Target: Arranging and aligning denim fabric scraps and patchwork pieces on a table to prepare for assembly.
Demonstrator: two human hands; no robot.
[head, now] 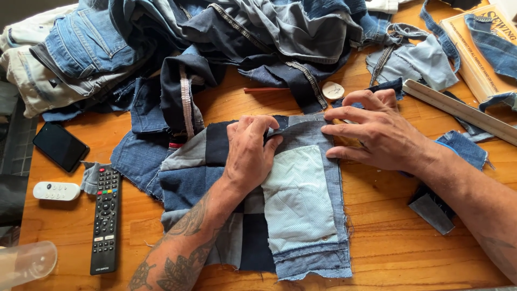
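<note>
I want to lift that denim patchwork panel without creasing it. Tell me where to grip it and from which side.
Probably best by its top edge, coming from the far side. The patchwork panel lies flat on the wooden table, and the left hand and right hand already press there, where the edge is folded thick. The frayed bottom hem looks limp.
</note>
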